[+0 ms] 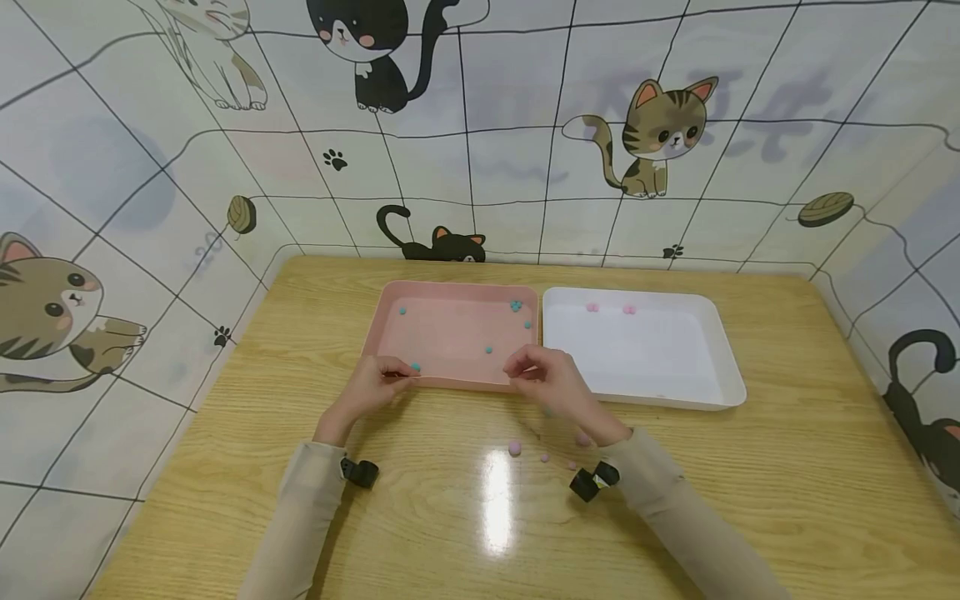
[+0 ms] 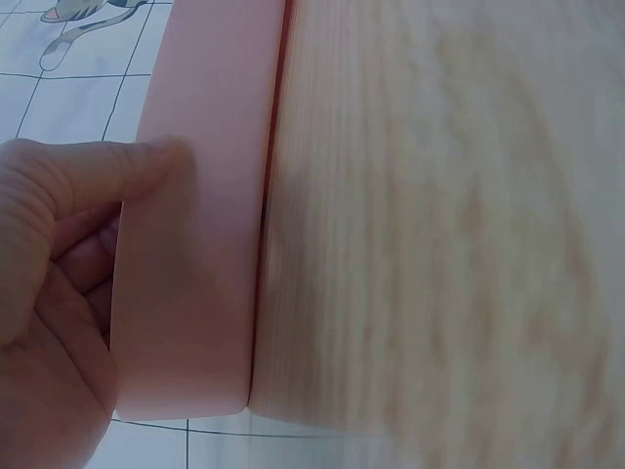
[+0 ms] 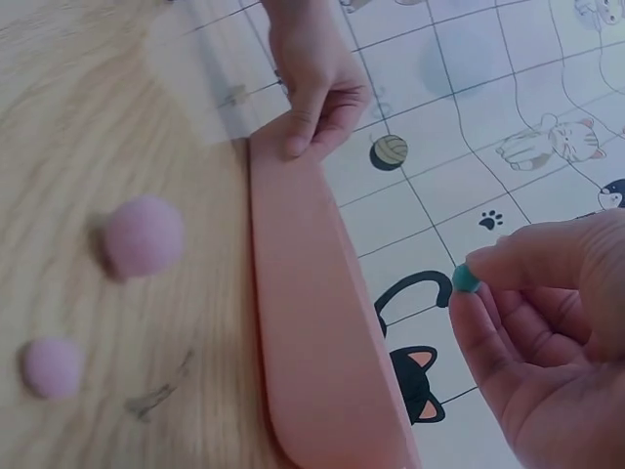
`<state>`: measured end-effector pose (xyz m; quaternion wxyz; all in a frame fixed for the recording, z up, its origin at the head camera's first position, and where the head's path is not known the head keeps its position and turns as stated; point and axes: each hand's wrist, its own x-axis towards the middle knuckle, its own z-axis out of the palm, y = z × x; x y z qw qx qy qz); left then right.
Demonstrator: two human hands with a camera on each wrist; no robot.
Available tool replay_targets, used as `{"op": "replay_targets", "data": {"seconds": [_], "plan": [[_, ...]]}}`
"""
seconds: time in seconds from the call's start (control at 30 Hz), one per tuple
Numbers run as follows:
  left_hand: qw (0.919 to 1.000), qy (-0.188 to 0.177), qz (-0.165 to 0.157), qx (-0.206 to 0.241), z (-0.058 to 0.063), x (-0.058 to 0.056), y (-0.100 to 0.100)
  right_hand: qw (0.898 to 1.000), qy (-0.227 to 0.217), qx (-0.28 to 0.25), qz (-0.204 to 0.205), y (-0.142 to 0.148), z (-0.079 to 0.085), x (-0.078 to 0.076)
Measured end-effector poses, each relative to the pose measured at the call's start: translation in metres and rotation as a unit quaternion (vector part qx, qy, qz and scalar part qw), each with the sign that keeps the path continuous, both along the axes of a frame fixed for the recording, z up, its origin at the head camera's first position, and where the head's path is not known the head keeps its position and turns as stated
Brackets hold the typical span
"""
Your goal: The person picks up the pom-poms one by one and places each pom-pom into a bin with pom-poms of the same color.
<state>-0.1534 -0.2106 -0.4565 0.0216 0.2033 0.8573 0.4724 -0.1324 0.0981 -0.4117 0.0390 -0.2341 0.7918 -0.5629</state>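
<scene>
At the near left of the pink tray (image 1: pixel 446 333), my left hand (image 1: pixel 377 387) grips the rim; in the left wrist view the thumb (image 2: pixel 161 161) presses the outer wall with fingers behind it. My right hand (image 1: pixel 553 385) is over the tray's near right corner. Between its thumb and a finger it pinches a tiny teal ball (image 3: pixel 466 278), seen in the right wrist view. Inside the tray lie several teal balls, one (image 1: pixel 416 367) beside my left fingertips and another (image 1: pixel 489 349) near my right hand. A teal cluster (image 1: pixel 516 306) sits at the far right of the tray.
A white tray (image 1: pixel 637 354) stands against the pink tray's right side, with two small pink pieces (image 1: pixel 629 309) near its far wall. Several pink balls (image 1: pixel 514 448) lie on the wooden table (image 1: pixel 420 517) by my right forearm. A cat-patterned covering (image 1: pixel 510 167) surrounds the table.
</scene>
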Motion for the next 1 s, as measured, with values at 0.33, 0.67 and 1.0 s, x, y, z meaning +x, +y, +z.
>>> {"op": "replay_targets", "data": {"seconds": [0.33, 0.67, 1.0], "plan": [[1.0000, -0.006, 0.005, 0.000, -0.001, 0.001, -0.001, 0.999, -0.032, -0.040, -0.009, -0.017, 0.016, -0.023], [1.0000, -0.002, 0.004, -0.006, -0.001, 0.001, -0.002, 0.997, -0.036, -0.068, -0.016, -0.037, 0.020, -0.049], [0.9999, -0.005, 0.002, -0.015, 0.000, -0.001, -0.001, 0.997, -0.038, -0.061, -0.012, -0.056, 0.030, -0.064]]}}
